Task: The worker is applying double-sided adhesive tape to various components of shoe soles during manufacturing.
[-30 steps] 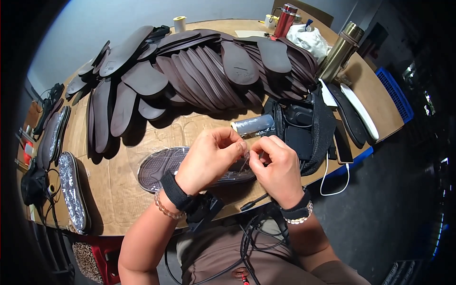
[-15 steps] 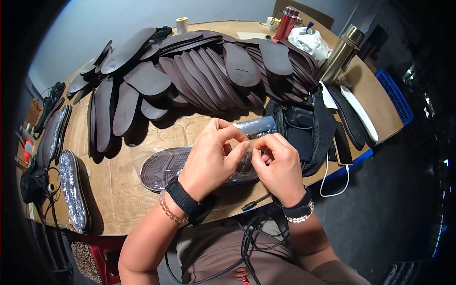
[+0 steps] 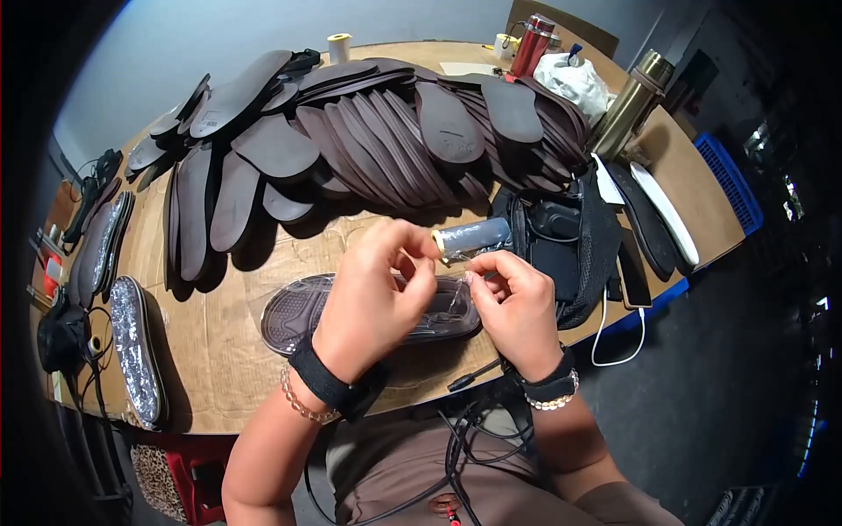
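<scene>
A dark brown shoe insole (image 3: 294, 307) lies sole side up under clear plastic film (image 3: 456, 302) on the cardboard-covered table, below both my hands. My right hand (image 3: 519, 307) pinches an edge of that film between thumb and forefinger, near the insole's right end. Over the insole's middle, my left hand (image 3: 375, 285) is closed with curled fingers; what it holds, if anything, cannot be made out. Just beyond my fingertips lies a roll of clear film (image 3: 474, 237) with a pale yellowish end. Part of the insole is hidden by my left hand.
Piled insoles (image 3: 377, 145) fill the back of the table. A film-wrapped pair (image 3: 138, 351) lies at left. To the right are an open black bag (image 3: 561, 237), a phone (image 3: 633, 272) with a white cable, a white insole (image 3: 664, 215) and a gold flask (image 3: 633, 101).
My left hand has shifted slightly left and turned, widening the gap between the hands. The right hand has dropped a little, and film now shows at its fingertips.
</scene>
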### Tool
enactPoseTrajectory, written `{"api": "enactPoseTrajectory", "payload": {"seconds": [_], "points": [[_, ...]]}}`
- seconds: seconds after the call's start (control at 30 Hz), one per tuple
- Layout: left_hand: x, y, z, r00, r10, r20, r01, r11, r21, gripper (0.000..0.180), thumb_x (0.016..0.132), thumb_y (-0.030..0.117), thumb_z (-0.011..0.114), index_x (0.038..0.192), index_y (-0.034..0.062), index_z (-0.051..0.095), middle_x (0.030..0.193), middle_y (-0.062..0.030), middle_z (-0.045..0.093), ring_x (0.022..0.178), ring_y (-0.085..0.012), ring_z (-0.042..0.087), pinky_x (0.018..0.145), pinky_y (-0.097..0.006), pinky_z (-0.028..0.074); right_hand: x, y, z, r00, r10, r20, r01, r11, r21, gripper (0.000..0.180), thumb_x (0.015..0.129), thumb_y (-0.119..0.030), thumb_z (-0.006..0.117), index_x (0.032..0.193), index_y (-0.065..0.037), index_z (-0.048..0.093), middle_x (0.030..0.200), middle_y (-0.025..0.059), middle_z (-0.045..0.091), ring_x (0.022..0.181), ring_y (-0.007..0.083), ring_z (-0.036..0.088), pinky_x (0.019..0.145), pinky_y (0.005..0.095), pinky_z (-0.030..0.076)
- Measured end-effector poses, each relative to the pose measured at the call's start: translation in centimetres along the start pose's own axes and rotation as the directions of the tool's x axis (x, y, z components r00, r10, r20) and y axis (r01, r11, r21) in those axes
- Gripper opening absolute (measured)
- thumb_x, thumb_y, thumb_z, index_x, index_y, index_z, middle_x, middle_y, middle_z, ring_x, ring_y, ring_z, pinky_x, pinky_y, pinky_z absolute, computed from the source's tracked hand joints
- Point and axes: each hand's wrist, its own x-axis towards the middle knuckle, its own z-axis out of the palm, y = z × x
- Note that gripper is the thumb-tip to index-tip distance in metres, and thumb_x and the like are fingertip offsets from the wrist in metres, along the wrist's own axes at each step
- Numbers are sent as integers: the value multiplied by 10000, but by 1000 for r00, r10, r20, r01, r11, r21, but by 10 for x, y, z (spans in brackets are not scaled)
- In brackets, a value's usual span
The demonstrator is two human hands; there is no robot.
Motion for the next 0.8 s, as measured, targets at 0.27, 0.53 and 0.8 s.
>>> {"api": "enactPoseTrajectory", "payload": {"seconds": [0.27, 0.53, 0.8], "points": [[1, 12, 7, 988, -66, 138, 53, 994, 95, 226, 967, 157, 726, 1006, -65, 714, 815, -97, 736, 743, -122, 687, 684, -304, 565, -2, -1, 2, 1000, -18, -2, 18, 1000, 3, 72, 904, 32, 713, 971, 29, 685, 887, 130, 711, 675, 206, 720, 610, 302, 567], [8, 4, 11, 956, -150, 253, 142, 989, 51, 228, 978, 163, 727, 992, -65, 708, 772, -39, 689, 728, -61, 620, 642, -264, 518, -3, 3, 3, 995, -95, -14, 95, 995, 5, 98, 878, 50, 713, 972, 23, 702, 888, 131, 699, 684, 215, 703, 609, 317, 550], [13, 6, 12, 956, -202, 213, 207, 978, -2, 204, 939, 134, 707, 909, -68, 696, 752, -141, 718, 686, -147, 679, 662, -332, 550, -1, 3, 4, 993, -117, -13, 117, 993, 4, 98, 876, 48, 713, 968, 16, 708, 884, 138, 698, 681, 248, 699, 617, 333, 550]]}}
